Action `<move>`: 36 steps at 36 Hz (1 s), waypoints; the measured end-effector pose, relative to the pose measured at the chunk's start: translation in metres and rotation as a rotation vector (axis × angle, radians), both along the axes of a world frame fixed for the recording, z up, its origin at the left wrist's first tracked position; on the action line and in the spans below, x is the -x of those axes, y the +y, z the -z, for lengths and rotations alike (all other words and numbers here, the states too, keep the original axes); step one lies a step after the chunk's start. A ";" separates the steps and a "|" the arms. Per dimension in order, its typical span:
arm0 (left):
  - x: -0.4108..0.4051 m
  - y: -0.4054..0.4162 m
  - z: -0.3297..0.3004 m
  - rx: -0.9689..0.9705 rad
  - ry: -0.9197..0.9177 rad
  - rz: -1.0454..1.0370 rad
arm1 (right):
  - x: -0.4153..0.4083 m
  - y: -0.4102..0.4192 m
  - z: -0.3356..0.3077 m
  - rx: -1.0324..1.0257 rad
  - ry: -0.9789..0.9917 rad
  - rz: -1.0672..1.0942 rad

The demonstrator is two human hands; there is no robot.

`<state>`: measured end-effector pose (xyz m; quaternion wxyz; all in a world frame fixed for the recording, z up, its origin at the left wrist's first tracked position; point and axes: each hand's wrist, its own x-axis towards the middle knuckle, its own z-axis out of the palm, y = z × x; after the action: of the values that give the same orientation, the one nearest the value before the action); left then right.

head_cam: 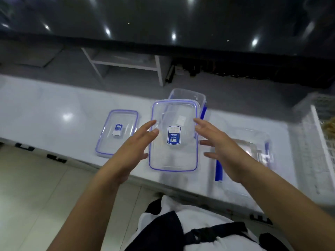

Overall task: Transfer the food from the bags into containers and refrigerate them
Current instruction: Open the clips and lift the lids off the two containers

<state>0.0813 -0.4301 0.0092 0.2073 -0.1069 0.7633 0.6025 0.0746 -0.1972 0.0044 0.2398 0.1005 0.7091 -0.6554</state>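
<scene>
So the person's got a clear lid (pixel 173 142) with blue trim between both hands — left hand (pixel 135 144) on its left edge, right hand (pixel 220 147) on its right, fingers (pixel 198 122) straight and spread, just pressing the edges from the sides rather than curling round it. It looks lifted off the white counter (pixel 45 109), above an open container (pixel 188 98) behind it. Another lid (pixel 117 132) lies flat to the left, and a second container (pixel 252 149) with blue clips sits to the right. No food bags are clearly in view; something tan shows in the white basket (pixel 320 127) at far right, too blurry to call. Probably the lid needs parking flat by the other one — keep it level, set it clear of the container mouths so filling stays easy.
</scene>
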 end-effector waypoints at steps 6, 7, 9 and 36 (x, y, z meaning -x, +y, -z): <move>0.009 -0.077 0.000 0.083 0.015 -0.150 | 0.030 -0.097 0.005 0.023 -0.030 -0.143; 0.013 -0.092 0.004 0.099 0.014 -0.166 | 0.034 -0.114 0.008 0.029 -0.039 -0.157; 0.024 -0.120 0.011 0.126 -0.003 -0.186 | 0.044 -0.144 0.013 0.033 -0.061 -0.181; 0.093 -0.211 0.107 0.196 -0.074 0.025 | 0.071 -0.246 0.102 -0.587 0.105 -0.243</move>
<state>-0.0117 -0.6406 -0.0976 0.2315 -0.1392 0.8117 0.5180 0.0041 -0.4434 -0.0977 0.2402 0.0459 0.8860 -0.3939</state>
